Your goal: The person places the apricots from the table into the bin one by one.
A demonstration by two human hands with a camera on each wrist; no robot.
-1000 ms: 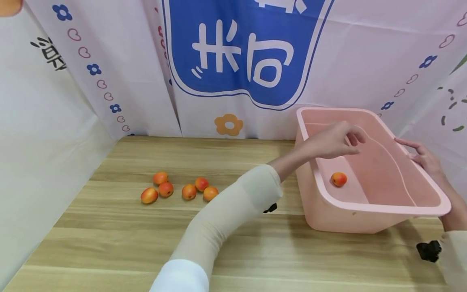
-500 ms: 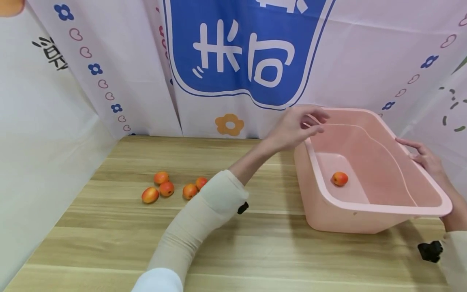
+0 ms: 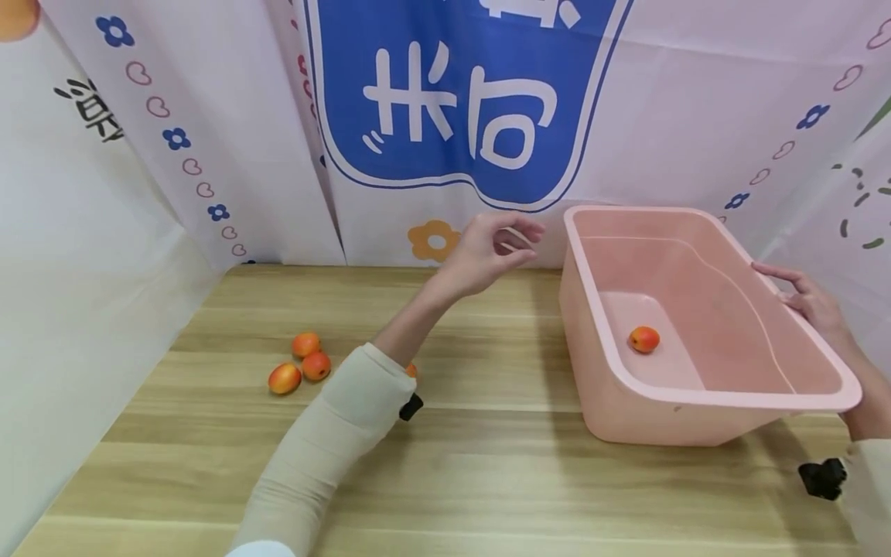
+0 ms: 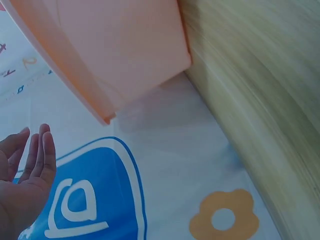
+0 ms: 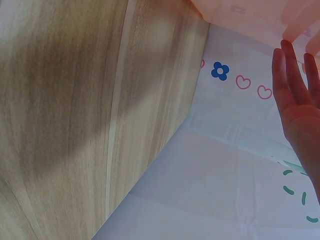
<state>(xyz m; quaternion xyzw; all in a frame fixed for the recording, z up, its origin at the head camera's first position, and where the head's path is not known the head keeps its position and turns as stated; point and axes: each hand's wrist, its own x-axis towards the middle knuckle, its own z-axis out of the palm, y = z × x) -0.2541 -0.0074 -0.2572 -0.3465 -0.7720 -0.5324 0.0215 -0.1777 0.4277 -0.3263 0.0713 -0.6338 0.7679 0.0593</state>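
Observation:
A pink plastic tub [image 3: 710, 391] stands tilted on the wooden table at the right, with one orange apricot [image 3: 644, 339] inside it. My left hand [image 3: 496, 246] hovers in the air just left of the tub, empty, fingers loosely relaxed; the left wrist view shows the left hand [image 4: 25, 185] with straight fingers and the tub [image 4: 110, 45] above. My right hand [image 3: 800, 298] rests with straight fingers on the tub's right rim, and its fingers [image 5: 292, 95] also show in the right wrist view. Three apricots [image 3: 301, 362] lie on the table at the left; another apricot [image 3: 412, 370] peeks out behind my left sleeve.
A printed white and blue cloth backdrop [image 3: 445, 116] closes off the back and both sides of the table [image 3: 487, 480]. A small black object [image 3: 821, 476] sits near my right sleeve.
My left hand has drawn back out of the tub and moved left, away from it, empty. The apricot stays in the tub. The right hand has not moved.

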